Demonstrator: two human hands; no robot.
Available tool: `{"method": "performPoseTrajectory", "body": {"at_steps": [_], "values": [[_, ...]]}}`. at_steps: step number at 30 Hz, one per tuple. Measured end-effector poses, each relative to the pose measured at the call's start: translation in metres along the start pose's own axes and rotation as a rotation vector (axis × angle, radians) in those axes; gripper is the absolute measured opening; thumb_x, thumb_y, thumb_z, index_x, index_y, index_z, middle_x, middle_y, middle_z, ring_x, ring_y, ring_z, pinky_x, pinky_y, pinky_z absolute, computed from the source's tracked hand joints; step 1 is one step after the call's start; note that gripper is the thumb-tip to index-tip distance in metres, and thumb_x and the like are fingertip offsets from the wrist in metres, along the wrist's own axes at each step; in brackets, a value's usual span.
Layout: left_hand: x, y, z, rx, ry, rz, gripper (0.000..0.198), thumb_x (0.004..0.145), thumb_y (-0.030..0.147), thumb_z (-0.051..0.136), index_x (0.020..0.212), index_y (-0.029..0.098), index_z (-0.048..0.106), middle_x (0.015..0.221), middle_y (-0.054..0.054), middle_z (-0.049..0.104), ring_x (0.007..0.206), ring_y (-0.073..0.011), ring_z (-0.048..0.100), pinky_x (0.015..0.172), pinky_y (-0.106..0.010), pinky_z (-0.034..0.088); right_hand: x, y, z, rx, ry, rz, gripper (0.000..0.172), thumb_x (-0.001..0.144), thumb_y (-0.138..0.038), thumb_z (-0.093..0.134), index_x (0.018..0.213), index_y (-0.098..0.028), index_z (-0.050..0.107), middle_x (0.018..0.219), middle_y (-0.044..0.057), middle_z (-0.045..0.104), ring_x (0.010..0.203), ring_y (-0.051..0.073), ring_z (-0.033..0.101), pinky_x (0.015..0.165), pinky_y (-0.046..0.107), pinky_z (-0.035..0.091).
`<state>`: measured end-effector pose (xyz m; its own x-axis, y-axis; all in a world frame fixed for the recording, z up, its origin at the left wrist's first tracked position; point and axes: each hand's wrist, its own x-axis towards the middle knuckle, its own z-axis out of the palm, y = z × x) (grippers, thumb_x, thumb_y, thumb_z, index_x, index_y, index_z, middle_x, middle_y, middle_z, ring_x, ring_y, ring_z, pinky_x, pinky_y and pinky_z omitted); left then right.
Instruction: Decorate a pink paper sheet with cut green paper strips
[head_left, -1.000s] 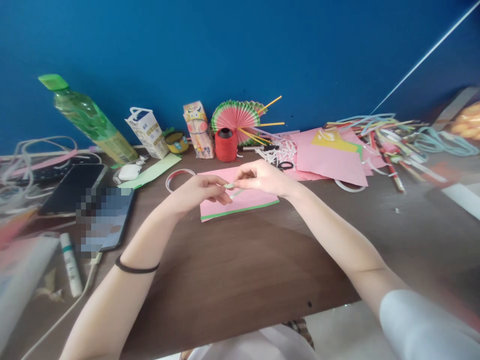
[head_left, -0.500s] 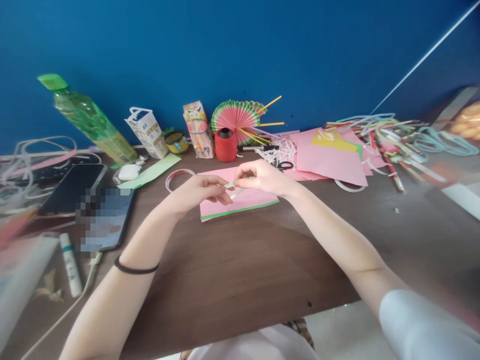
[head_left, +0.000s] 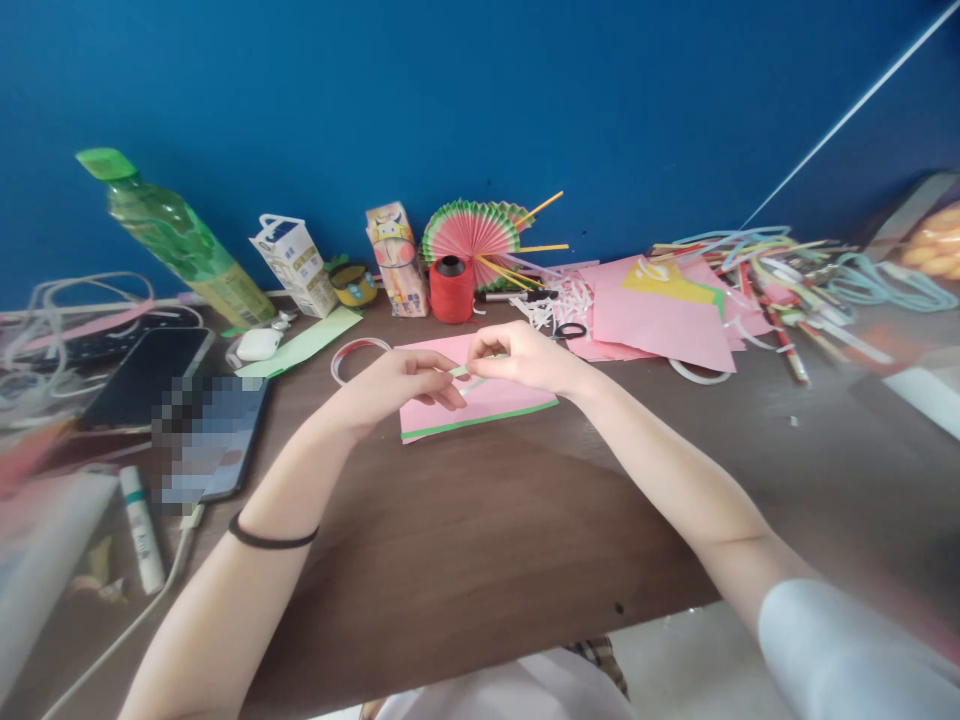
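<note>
**A small paper strip point(head_left: 459, 371) is being held above pink paper point(head_left: 502, 405)**

In the head view, the left hand point(head_left: 420, 385) is pinching one end of the strip between thumb and forefinger, its other fingers loosely bent. The right hand point(head_left: 521, 355) is gripping the opposite end with its fingertips, the rest folding inward. Fingers are covering much of the strip, so the exact hold is hard to tell. It is looking light, thin and bendy, probably prone to creasing or tearing; its two ends are seeming the best places to hold.

The pink paper is lying nearer the far edge of the brown tabletop point(head_left: 420, 550), its green border facing the near edge. Along the far edge, a red spool point(head_left: 451, 292), a paper fan point(head_left: 469, 235) and a green bottle point(head_left: 172, 240) are standing before a blue wall point(head_left: 480, 100). Pale floor point(head_left: 675, 650) is showing beyond the near edge.
</note>
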<state>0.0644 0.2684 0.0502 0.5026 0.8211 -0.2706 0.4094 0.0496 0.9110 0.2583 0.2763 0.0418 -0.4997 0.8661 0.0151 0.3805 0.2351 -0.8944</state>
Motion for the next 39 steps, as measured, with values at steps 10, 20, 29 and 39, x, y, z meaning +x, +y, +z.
{"method": "performPoseTrajectory", "body": {"at_steps": [10, 20, 29, 39], "values": [[0.001, -0.002, 0.001, -0.010, 0.009, -0.003, 0.019, 0.072, 0.033, 0.057, 0.083, 0.018, 0.062, 0.074, -0.003, 0.072, 0.077, -0.0186, 0.066, 0.075, -0.030, 0.048, 0.001, 0.000, 0.002, 0.000, 0.022, -0.004, 0.008, 0.071, -0.022, 0.054, 0.069, -0.015, 0.057, 0.073, 0.001, 0.063, 0.071, 0.013, 0.057, 0.069, 0.029, 0.040], [0.002, 0.001, 0.008, 0.013, 0.089, 0.045, 0.021, 0.071, 0.035, 0.060, 0.078, 0.016, 0.065, 0.078, -0.004, 0.072, 0.078, -0.0194, 0.066, 0.076, -0.031, 0.049, 0.001, -0.001, 0.005, -0.132, 0.066, 0.013, 0.012, 0.072, -0.027, 0.055, 0.069, -0.016, 0.058, 0.071, 0.001, 0.061, 0.068, 0.013, 0.053, 0.064, 0.027, 0.037], [0.000, 0.004, 0.009, 0.032, 0.183, 0.045, 0.013, 0.069, 0.029, 0.061, 0.070, 0.016, 0.064, 0.071, -0.003, 0.071, 0.076, -0.0189, 0.065, 0.077, -0.031, 0.048, -0.001, 0.001, 0.000, -0.151, 0.077, -0.001, 0.023, 0.075, -0.036, 0.055, 0.075, -0.015, 0.062, 0.070, 0.001, 0.060, 0.064, 0.012, 0.050, 0.061, 0.027, 0.035], [0.001, -0.002, 0.002, 0.036, 0.125, 0.053, 0.013, 0.070, 0.029, 0.059, 0.073, 0.018, 0.065, 0.073, -0.002, 0.071, 0.078, -0.0179, 0.064, 0.077, -0.030, 0.048, -0.002, -0.001, -0.002, -0.193, -0.017, -0.058, 0.020, 0.076, -0.032, 0.056, 0.081, -0.015, 0.066, 0.070, 0.001, 0.059, 0.064, 0.011, 0.048, 0.061, 0.025, 0.033]]}}
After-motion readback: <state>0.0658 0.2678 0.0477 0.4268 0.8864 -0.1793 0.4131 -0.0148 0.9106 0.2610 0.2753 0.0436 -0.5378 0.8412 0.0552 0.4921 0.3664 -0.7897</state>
